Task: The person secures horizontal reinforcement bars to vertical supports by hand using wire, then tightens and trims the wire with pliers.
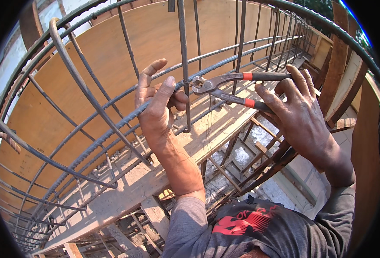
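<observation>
My right hand [299, 112] grips end-cutting pincers [206, 86] by their black and red handles, which stand apart. The jaws sit at the crossing of a ribbed horizontal rebar [129, 117] and a vertical stirrup bar [183, 47]. Close to the jaws, my left hand [155, 101] is around the horizontal rebar. Its thumb and one finger point upward, while the other fingers curl in by the crossing. Any wire inside the jaws is too small to make out. Thin wire strands [210, 116] seem to hang below the crossing.
The rebar cage curves from lower left to upper right, with bent stirrups [80, 92] at left. Behind it stands a plywood form panel [99, 47]. A dusty plank [125, 191] runs beneath. Timber props [263, 172] show lower down, and boards [349, 81] rise at right.
</observation>
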Action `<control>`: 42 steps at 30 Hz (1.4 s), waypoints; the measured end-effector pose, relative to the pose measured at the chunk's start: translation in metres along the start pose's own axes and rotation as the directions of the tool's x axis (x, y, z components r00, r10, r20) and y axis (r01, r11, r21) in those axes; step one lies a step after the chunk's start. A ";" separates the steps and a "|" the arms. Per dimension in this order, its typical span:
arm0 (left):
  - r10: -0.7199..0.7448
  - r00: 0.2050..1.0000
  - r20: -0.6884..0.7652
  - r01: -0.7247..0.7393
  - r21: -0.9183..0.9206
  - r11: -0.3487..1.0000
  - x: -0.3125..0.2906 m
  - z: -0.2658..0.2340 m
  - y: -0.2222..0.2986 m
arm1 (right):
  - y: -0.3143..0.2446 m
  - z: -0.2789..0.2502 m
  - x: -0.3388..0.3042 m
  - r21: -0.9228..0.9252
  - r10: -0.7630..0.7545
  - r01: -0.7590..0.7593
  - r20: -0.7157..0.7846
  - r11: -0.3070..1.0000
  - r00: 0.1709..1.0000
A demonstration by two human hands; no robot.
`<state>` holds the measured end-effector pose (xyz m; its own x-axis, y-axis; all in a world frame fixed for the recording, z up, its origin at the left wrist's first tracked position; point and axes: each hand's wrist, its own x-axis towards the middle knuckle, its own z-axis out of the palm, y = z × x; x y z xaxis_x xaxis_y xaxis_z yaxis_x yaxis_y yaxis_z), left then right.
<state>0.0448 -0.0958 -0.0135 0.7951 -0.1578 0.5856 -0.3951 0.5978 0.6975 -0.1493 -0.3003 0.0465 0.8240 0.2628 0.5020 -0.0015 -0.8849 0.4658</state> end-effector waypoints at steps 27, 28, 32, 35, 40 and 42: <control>-0.016 1.000 0.022 0.015 0.024 1.000 0.003 0.002 -0.007 | -0.085 0.180 0.013 0.956 0.199 -0.229 0.192 0.183 0.961; -0.018 0.999 0.035 0.018 0.021 1.000 0.004 0.002 -0.010 | -0.079 0.182 0.011 0.949 0.184 -0.229 0.191 0.215 0.964; -0.003 0.998 -0.058 0.002 -0.008 1.000 -0.004 -0.006 0.007 | -0.061 0.163 0.009 0.854 -0.235 -0.451 0.397 -0.259 0.887; -0.019 0.998 -0.063 0.018 -0.021 1.000 -0.005 -0.001 0.001 | -0.042 0.154 -0.007 0.480 -0.528 -0.551 0.197 -0.683 0.826; -0.035 0.999 -0.032 0.037 0.039 0.999 -0.002 -0.001 0.000 | -0.015 0.121 -0.006 0.541 -0.569 -0.648 0.336 -0.536 0.751; -0.037 0.999 -0.036 0.038 0.029 0.999 -0.002 0.000 0.004 | -0.001 0.128 -0.008 0.970 -0.277 -0.240 0.221 -0.035 0.935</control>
<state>0.0412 -0.0929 -0.0120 0.8255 -0.1512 0.5438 -0.3776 0.5683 0.7311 -0.0837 -0.3509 -0.0512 0.8962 0.4060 0.1789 0.3518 -0.4048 -0.8440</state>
